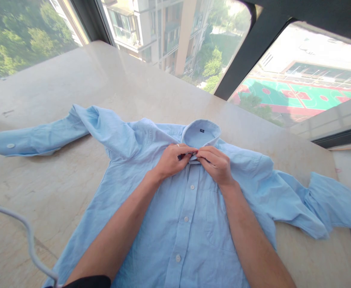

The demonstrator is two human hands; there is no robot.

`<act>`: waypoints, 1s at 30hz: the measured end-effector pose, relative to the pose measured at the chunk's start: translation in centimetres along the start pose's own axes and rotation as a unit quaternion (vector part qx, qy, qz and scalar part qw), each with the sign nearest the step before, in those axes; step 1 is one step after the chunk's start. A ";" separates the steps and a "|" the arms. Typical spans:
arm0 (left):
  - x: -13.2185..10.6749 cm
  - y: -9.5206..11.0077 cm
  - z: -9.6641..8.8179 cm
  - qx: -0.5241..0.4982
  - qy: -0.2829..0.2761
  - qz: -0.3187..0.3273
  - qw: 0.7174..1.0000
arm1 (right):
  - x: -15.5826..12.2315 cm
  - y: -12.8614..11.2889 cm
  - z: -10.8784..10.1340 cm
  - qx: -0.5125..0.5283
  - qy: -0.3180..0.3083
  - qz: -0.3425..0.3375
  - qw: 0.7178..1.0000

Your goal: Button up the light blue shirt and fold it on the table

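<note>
A light blue button-up shirt (190,224) lies face up on a pale stone surface (73,80), collar (202,134) towards the window, both sleeves spread out. My left hand (172,160) and my right hand (216,164) meet just below the collar, fingers pinched on the shirt's front placket at the top button. A ring shows on my left hand. White buttons (186,219) run down the closed front below my hands.
A white hanger (28,236) lies at the lower left edge. The left sleeve cuff (10,144) reaches far left; the right sleeve (328,204) is bunched at the right. Large windows with dark frames (247,52) border the far edge.
</note>
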State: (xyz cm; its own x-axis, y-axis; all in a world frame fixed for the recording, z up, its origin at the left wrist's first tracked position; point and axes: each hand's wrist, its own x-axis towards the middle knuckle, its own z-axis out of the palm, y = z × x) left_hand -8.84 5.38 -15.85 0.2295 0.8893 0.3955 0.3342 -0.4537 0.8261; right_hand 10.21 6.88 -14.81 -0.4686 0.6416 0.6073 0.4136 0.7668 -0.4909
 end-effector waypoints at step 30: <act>-0.3 -0.6 0.5 0.034 0.041 0.040 0.998 | -0.6 -0.8 0.1 -0.024 0.084 0.002 0.996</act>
State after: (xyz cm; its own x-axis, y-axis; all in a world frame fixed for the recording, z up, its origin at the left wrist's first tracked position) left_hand -8.68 5.34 -16.62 0.1828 0.8505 0.4933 0.3801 -0.5238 0.7623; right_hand 10.06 5.88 -14.81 -0.3322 0.6289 0.7029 0.4533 0.7600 -0.4657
